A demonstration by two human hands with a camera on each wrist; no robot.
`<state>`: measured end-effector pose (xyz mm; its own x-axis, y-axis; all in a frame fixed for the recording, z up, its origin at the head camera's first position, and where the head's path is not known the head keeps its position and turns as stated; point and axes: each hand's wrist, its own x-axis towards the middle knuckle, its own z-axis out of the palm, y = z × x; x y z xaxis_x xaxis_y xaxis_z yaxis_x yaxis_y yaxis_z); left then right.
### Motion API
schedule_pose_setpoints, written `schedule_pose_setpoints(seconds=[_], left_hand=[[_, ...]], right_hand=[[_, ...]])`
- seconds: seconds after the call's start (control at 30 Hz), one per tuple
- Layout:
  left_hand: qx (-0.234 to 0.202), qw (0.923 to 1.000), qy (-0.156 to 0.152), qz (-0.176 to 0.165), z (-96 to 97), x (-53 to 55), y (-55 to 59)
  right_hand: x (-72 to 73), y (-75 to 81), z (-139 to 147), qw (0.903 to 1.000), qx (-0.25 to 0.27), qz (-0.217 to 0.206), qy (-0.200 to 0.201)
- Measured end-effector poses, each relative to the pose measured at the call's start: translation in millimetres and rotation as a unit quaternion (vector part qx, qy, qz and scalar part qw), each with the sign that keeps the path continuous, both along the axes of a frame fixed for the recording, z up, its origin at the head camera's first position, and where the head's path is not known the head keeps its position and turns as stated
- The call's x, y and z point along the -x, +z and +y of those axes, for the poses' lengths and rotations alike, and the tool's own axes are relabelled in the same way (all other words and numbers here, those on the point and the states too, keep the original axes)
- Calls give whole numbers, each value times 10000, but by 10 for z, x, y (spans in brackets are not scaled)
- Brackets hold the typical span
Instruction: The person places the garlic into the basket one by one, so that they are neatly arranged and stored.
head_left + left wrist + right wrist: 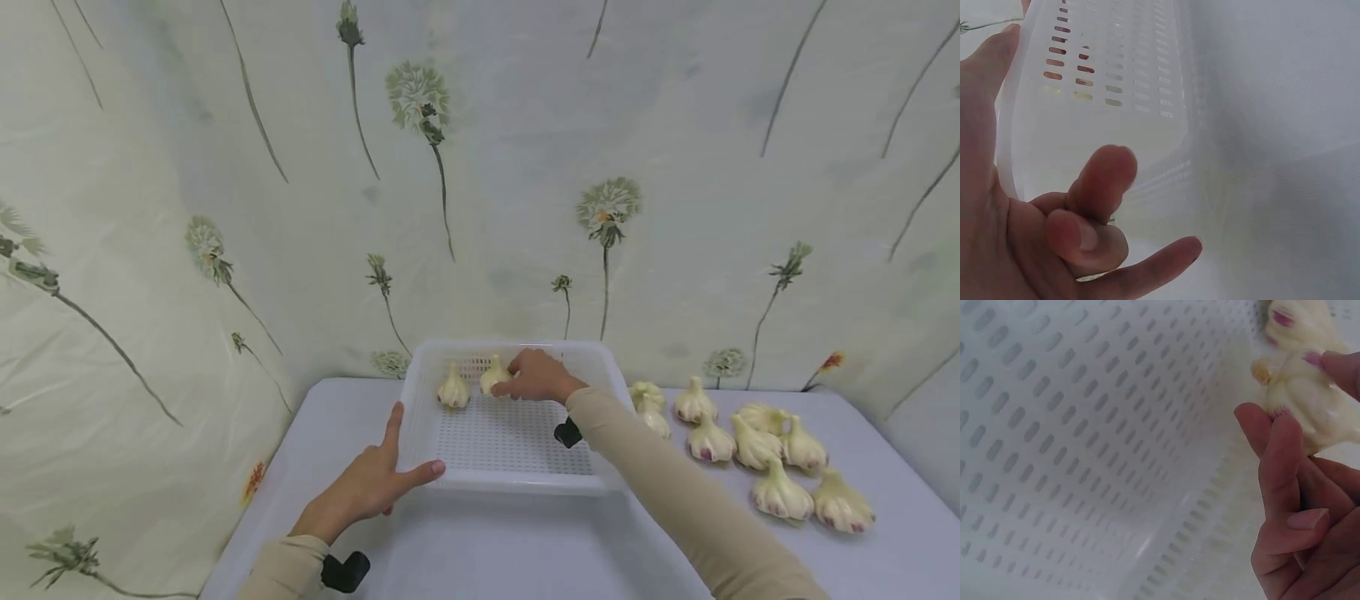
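Observation:
A white perforated plastic basket [517, 481] stands on the table with a garlic bulb [453, 390] upright at its back left. Beside that bulb, my right hand [542, 377] pinches a second garlic bulb [492, 375] between thumb and fingers. The right wrist view shows this held bulb [1307, 397] root end toward the camera, near the basket wall. My left hand [375, 477] rests at the basket's front left corner, index finger stretched along the left rim and thumb at the front rim. In the left wrist view its other fingers [1107, 178] are loosely bent outside the wall.
Several garlic bulbs [757, 446] lie in a loose group on the table to the right of the basket. A dandelion-patterned sheet [510, 208] hangs behind and to the left of the table [480, 542]. A small black device sits at each wrist.

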<state>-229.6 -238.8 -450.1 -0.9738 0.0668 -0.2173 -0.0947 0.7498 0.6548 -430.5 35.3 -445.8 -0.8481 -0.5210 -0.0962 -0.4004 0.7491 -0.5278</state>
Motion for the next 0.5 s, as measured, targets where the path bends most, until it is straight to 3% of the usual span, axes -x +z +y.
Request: schedule_pose_setpoints(seconds=[0.27,0.5], left_hand=[[-28,10000,42,-21,4,13,-11],[81,9999,102,51,7,13,-15]], right_hand=[[68,-197,-48,9996,-228,-128,49],[71,-255,-79,9996,-270,-53,-7]])
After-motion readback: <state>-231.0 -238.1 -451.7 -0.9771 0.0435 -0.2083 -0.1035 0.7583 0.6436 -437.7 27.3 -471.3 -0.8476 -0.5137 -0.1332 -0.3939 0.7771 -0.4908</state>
